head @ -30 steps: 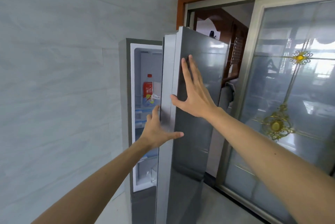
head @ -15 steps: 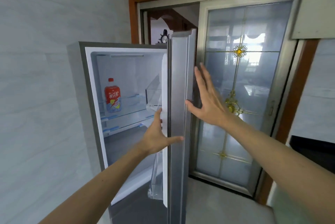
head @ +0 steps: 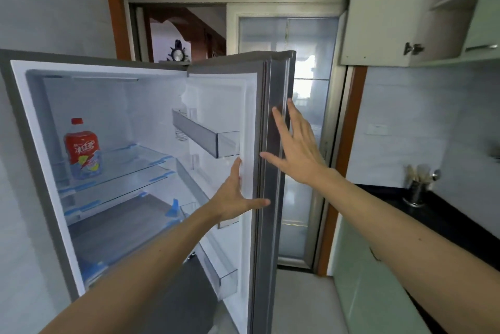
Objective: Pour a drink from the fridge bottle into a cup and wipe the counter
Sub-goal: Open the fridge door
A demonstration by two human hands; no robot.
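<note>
— Grip status?
— Flat, fingers straight: left hand (head: 232,198) and right hand (head: 295,149) against the open fridge door (head: 270,239); neither grasps anything.
— And the bottle (head: 82,149)?
— Upright on the top glass shelf (head: 130,160).
— Room?
— Black counter (head: 446,222) at right with a metal holder (head: 415,194); glass sliding door (head: 308,44) behind.

Grey tiled walls (head: 54,3) flank a wood-framed glass door (head: 311,44) and pale cabinet (head: 378,9).

Glass fridge shelf (head: 130,160) — red-capped bottle (head: 82,150) stands upright on it, far left.
</note>
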